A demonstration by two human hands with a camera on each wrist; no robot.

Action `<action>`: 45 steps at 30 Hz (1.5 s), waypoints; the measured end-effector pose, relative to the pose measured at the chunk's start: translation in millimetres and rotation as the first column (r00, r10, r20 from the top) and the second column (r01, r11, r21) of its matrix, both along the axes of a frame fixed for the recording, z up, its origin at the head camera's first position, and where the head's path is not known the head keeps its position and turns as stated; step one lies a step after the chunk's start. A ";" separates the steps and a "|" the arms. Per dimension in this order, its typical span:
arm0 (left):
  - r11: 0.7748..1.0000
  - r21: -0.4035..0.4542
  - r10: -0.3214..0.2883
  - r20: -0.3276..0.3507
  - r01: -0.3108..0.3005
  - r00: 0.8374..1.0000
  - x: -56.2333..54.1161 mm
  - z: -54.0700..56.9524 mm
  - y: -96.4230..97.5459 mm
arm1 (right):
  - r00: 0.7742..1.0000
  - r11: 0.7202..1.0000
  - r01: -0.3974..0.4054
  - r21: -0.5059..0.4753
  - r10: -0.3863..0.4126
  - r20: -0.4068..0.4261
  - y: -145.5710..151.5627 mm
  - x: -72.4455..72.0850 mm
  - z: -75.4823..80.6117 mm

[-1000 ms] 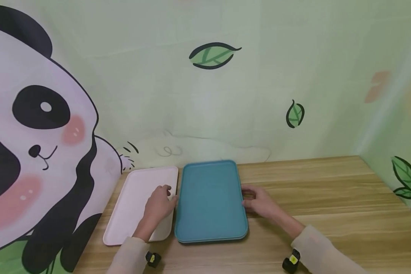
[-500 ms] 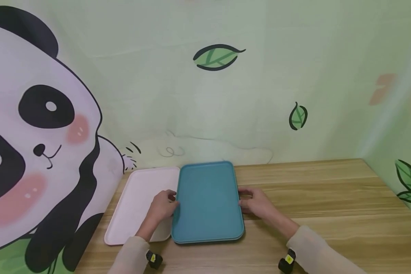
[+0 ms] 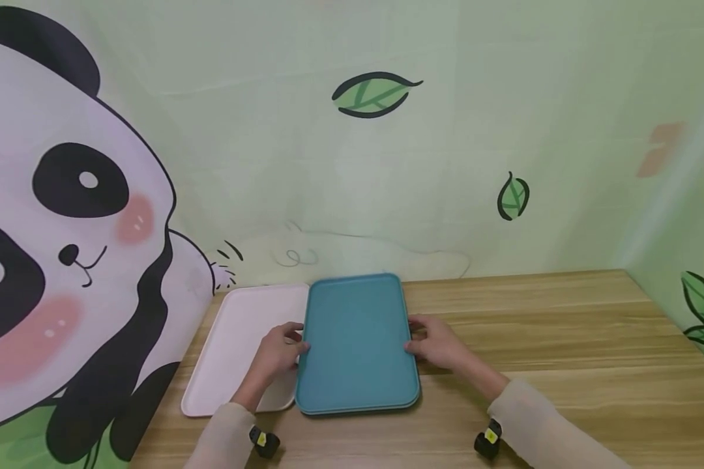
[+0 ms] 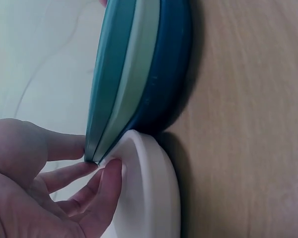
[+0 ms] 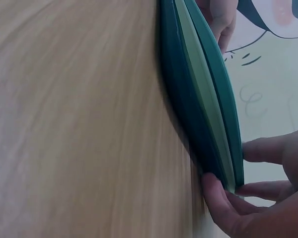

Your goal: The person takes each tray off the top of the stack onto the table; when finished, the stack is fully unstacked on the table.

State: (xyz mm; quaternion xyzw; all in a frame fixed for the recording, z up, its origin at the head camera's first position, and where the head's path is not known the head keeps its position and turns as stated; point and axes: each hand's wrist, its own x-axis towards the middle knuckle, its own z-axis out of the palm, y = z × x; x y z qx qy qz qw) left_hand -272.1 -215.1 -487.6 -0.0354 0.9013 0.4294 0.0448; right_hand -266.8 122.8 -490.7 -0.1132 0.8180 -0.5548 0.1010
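Note:
A teal rectangular tray [image 3: 358, 345] tops a stack. Beneath it, the left wrist view shows a light green tray [image 4: 141, 54] and a dark blue tray [image 4: 170, 62]. My left hand [image 3: 277, 352] pinches the teal tray's left rim, thumb on top and fingertips at the edge below. On the opposite side, my right hand [image 3: 440, 342] holds the right rim the same way, its lower fingers beside the stack's edge. Left of the stack lies a white tray [image 3: 229, 352], its rim touching or nearly touching the dark blue tray. My left hand's lower fingers hang over it.
The wood-grain table [image 3: 551, 339] stretches to the right of the stack. A pale green wall cloth [image 3: 258, 143] printed with a panda [image 3: 94, 260] and leaves rises right behind the table's back edge.
The stack has shifted left against the white tray, closing the narrow gap. My left hand, earlier just off the rim, now pinches it. My right thumb has come onto the right rim.

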 end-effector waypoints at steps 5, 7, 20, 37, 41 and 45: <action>1.000 -0.003 0.017 0.005 -0.017 1.000 1.0 1.6 1.4 | 0.994 0.991 0.076 0.107 -0.067 -0.086 -6.5 1.5 4.3; 1.000 0.003 0.019 0.014 -0.019 1.000 1.1 1.0 0.7 | 0.993 0.990 0.102 0.099 -0.095 -0.076 -9.2 1.7 7.2; 0.997 0.071 0.010 0.073 -0.015 0.997 -2.5 -0.7 -5.7 | 0.972 0.956 0.163 -0.243 -0.114 0.206 -7.3 -7.7 21.1; 0.999 0.012 -0.050 0.053 0.049 0.997 -5.2 -0.4 -11.1 | 0.963 0.945 0.176 -0.276 -0.107 0.249 55.9 20.8 24.2; 0.999 -0.013 -0.041 0.082 0.042 0.996 -7.3 2.7 -11.0 | 0.964 0.949 0.169 -0.265 -0.103 0.245 96.7 28.3 26.7; 0.998 -0.033 -0.048 0.070 0.051 0.996 -8.0 3.1 -6.7 | 0.967 0.958 0.177 -0.227 -0.126 0.222 138.6 36.1 27.8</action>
